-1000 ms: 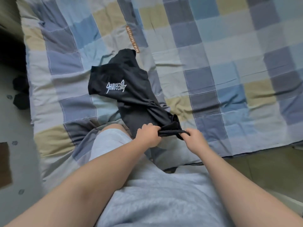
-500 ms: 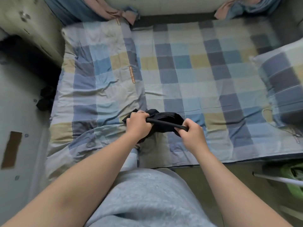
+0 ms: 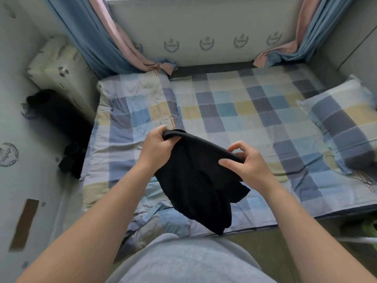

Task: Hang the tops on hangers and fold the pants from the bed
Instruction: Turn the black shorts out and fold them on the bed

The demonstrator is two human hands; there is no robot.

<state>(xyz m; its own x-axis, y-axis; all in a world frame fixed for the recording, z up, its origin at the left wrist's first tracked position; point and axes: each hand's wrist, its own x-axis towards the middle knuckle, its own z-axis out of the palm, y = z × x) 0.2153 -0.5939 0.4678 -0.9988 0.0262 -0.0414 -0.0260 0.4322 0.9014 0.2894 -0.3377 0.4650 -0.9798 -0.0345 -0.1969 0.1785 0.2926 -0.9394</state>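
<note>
Left hand [image 3: 157, 148] fingers clamped on black garment [image 3: 193, 180] edge, 10 o'clock; right hand [image 3: 246, 162] fingers pinched the edge, 2 o'clock. Best: widen grips, shake flat over bed [image 3: 224, 111].

Black garment [image 3: 195, 180] reads as soft matt knit cloth, the checked bedspread [image 3: 234, 111] below it smooth, lightly creased woven cotton.

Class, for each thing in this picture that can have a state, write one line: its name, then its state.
Black garment: held up, hanging bunched from both hands.
Left hand: grips the garment's top edge.
Right hand: pinches the garment's top edge.
Checked bed cover: spread out, wrinkled at the left.
Pillow: lying on the bed's right side.
Curtains: pulled aside to the far corners.
</note>
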